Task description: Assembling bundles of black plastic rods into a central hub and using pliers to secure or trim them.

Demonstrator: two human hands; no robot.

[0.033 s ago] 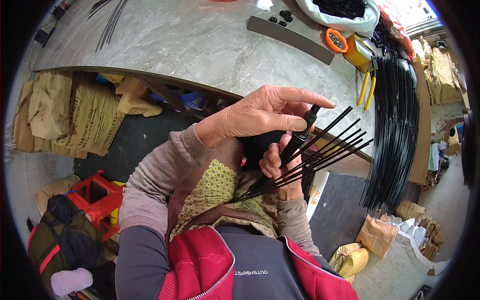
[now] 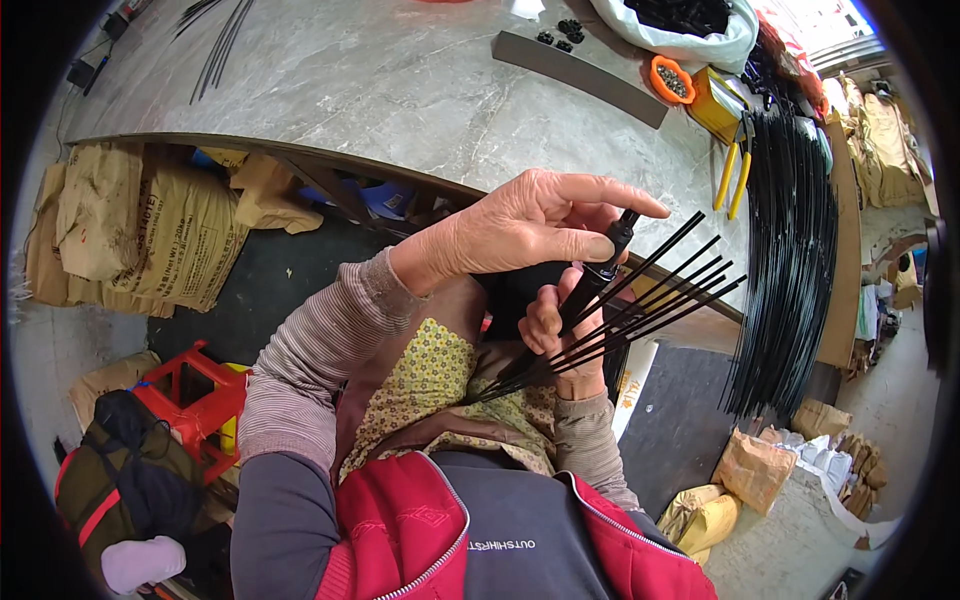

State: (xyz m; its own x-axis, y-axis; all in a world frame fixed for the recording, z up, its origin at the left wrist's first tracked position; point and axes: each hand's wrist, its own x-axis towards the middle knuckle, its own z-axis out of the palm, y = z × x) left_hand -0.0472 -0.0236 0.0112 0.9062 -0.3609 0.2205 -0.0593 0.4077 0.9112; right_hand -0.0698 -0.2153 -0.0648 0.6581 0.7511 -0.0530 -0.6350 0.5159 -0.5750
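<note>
A black shaft [image 2: 590,285] with several thin black rods [image 2: 690,287] fanning out beside it, like part of an umbrella frame, is tilted over my lap. Around its upper end, my left hand [image 2: 520,230] pinches a black collar [image 2: 621,236] between thumb and fingers, index finger stretched out past it. Lower down, the fingers of my right hand [image 2: 543,322] wrap round the shaft, and the rods pass over that hand. The rods' lower ends gather on my flowered apron [image 2: 430,375]. My left hand hides some of the shaft's top.
Beyond my hands stands a grey marbled table [image 2: 380,90]. It bears yellow-handled pliers [image 2: 740,175], a thick bundle of black rods [image 2: 790,260], an orange dish [image 2: 672,80] of small metal parts, a grey strip [image 2: 580,78] and a white sack [image 2: 680,45]. A red stool [image 2: 195,385] is at left.
</note>
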